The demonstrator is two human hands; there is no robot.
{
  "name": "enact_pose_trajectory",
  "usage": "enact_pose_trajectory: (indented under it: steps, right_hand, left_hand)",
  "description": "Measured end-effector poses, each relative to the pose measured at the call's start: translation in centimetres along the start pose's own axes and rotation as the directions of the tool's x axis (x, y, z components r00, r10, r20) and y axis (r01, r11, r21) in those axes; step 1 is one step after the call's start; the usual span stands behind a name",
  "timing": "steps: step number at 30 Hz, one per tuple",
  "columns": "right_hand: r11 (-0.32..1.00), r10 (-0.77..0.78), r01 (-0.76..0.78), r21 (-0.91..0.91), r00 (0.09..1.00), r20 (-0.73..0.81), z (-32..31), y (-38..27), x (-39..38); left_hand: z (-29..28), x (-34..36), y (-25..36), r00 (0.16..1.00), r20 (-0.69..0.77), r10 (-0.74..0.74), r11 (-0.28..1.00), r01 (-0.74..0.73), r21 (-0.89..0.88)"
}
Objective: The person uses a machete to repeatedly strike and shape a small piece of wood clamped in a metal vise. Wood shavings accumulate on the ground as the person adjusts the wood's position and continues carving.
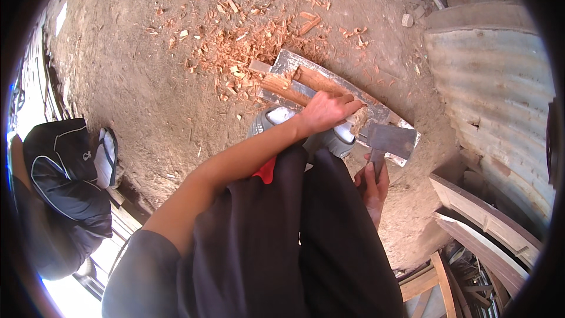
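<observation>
Broad-bladed hatchet [391,140] in right hand [373,187], curly wood shavings [241,50]

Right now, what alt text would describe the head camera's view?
A person's right-hand fingers hold a broad-headed hand tool beside left-hand fingers curled over a worn wooden board. Reddish shavings litter the dirt ground beyond; corrugated metal sheeting stands at right.

axe head [391,139]: dark matt metal | board [285,62]: scuffed wood, whitish patches | wood piece [358,121]: rough, pale | shavings [235,44]: curled raw wood | ground [141,76]: rough matt earth | sheet [488,76]: corrugated dull metal | trousers [247,247]: smooth matt cloth
</observation>
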State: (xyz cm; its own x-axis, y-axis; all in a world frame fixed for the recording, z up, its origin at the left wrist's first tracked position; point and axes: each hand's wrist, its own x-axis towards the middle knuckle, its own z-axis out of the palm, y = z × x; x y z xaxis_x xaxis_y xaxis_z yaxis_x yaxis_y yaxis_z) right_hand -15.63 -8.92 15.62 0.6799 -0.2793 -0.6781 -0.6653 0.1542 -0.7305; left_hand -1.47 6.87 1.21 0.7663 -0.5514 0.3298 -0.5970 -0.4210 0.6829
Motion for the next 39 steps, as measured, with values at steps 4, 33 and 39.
enact_pose_trajectory:
  steps: [4, 33, 39]
  right_hand:
    - [0.996, 0.054, -0.051, 0.068, 0.997, -0.051, 0.2, -0.9, -0.3]
    - [0.973, -0.173, 0.178, -0.146, 0.984, 0.046, 0.9, 2.5, 1.4]
    - [0.969, -0.191, 0.194, -0.156, 0.981, 0.034, 0.7, 4.4, 1.1]
  left_hand:
    - [0.4, -0.5, 0.3, 0.999, -0.024, 0.033, 0.998, -0.032, 0.055]
    - [-0.8, -2.5, -3.7, 0.99, 0.13, 0.052, 0.991, -0.068, 0.118]
    - [-1.7, -2.1, -2.9, 0.968, 0.251, -0.012, 1.0, 0.01, 0.011]
